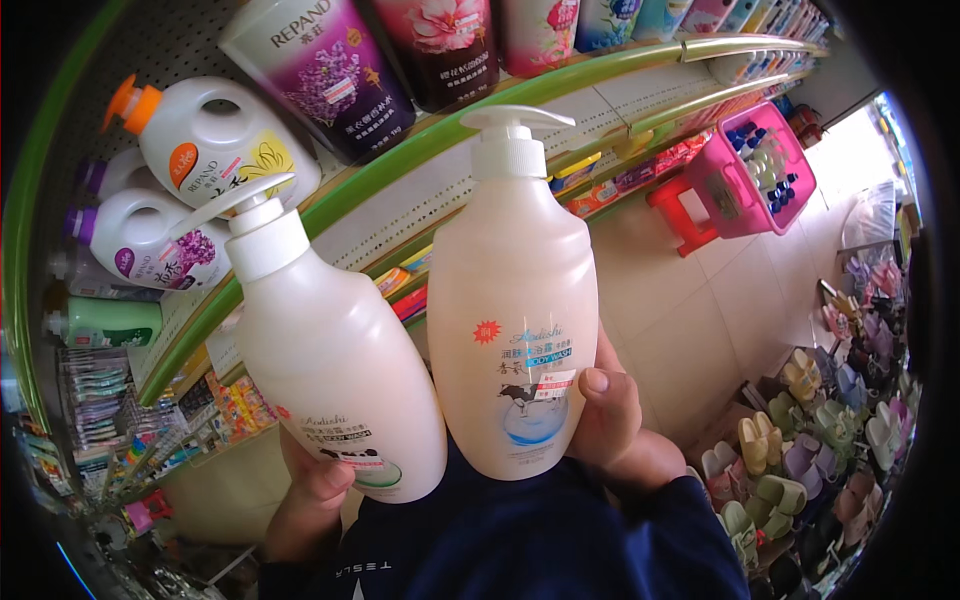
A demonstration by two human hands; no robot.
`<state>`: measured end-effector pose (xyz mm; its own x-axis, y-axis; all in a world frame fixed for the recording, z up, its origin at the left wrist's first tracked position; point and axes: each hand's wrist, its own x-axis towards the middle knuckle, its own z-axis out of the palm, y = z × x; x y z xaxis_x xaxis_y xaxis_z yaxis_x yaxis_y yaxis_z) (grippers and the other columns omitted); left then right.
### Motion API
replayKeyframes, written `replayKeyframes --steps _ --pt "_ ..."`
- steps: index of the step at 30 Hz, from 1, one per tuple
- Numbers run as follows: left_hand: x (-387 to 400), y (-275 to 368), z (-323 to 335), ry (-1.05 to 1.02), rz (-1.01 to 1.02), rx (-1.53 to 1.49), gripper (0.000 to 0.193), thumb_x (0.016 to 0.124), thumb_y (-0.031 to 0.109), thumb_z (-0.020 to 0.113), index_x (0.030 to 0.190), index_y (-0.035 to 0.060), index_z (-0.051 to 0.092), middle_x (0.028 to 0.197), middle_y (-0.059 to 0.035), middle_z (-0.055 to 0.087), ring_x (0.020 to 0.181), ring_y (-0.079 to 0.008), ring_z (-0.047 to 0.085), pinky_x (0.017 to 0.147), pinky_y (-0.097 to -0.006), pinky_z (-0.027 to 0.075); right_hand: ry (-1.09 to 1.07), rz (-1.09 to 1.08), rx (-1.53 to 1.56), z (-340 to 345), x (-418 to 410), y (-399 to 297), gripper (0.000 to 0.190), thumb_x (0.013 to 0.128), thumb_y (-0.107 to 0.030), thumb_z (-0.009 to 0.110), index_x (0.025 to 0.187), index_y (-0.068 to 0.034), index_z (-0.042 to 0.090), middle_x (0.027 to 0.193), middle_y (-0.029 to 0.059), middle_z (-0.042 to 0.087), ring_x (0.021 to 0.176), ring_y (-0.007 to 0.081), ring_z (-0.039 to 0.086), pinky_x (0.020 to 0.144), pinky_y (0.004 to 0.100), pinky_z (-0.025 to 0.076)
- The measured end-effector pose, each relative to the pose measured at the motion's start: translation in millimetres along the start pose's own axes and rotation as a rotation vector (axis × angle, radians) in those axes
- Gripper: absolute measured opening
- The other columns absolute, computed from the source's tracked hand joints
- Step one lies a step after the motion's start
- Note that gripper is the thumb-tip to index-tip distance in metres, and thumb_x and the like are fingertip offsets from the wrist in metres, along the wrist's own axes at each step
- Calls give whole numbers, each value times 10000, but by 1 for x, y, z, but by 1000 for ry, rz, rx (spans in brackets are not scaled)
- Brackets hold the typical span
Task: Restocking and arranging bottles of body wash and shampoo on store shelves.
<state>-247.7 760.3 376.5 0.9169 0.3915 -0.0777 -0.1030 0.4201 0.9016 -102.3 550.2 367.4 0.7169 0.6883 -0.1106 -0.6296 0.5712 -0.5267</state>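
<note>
My left hand [315, 476] grips a white pump bottle of body wash [337, 360] near its base, with the thumb on the front label. This bottle leans to the left, and its pump spout points down-left. A second white pump bottle of body wash [512, 285] stands almost upright in my right hand [611, 405], whose thumb rests beside the cow picture on its label. Its spout points right. The two bottles are side by side, close together at their lower bodies. The fingers behind both bottles are mostly hidden.
Ahead, a green-edged shelf [345, 195] holds large pump bottles [322, 75] and handled bottles [225, 142]. Packaged goods fill lower shelves. A pink basket of bottles [720, 187] sits on a red stool [686, 217] to the right. Many slippers [806, 457] are displayed at lower right.
</note>
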Motion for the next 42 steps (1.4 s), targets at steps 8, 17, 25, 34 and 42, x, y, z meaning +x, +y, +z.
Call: replayKeyframes --steps 8,17,25,34,42 --pt "-4 0 -10 -6 -55 60 911 687 213 785 1391 -68 279 1262 -184 549 1113 -265 596 950 -379 492 -26 -84 -24 -2 -2 4 793 815 -254 559 1449 -4 153 1396 198 384 1294 291 416 1066 424 334" --pt "-4 1 -11 65 -33 82 906 700 220 776 1394 -72 272 1264 -190 543 1115 -276 590 955 -378 486 -9 -91 -55 2 0 10 773 817 -215 533 1437 24 139 1387 201 387 1281 277 420 1055 407 340" --pt "-11 5 -20 128 -58 38 892 695 227 770 1381 -85 292 1235 -191 569 1083 -267 611 938 -370 499 -18 -57 -99 4 7 20 770 831 -239 548 1432 20 144 1374 190 397 1262 265 433 1049 404 346" --pt "-15 6 -48 21 -44 -79 845 715 126 786 1391 -59 313 1253 -197 567 1108 -281 604 952 -416 501 -11 -115 -244 16 9 52 845 793 -228 703 1419 26 195 1352 184 431 1237 263 464 1035 405 372" --pt "2 2 -107 -161 -74 247 808 667 95 833 1347 1 409 1253 -127 559 1121 -198 554 968 -360 451 59 -121 -665 30 20 107 808 673 -145 828 1321 57 389 1182 178 591 1079 238 604 932 372 488"
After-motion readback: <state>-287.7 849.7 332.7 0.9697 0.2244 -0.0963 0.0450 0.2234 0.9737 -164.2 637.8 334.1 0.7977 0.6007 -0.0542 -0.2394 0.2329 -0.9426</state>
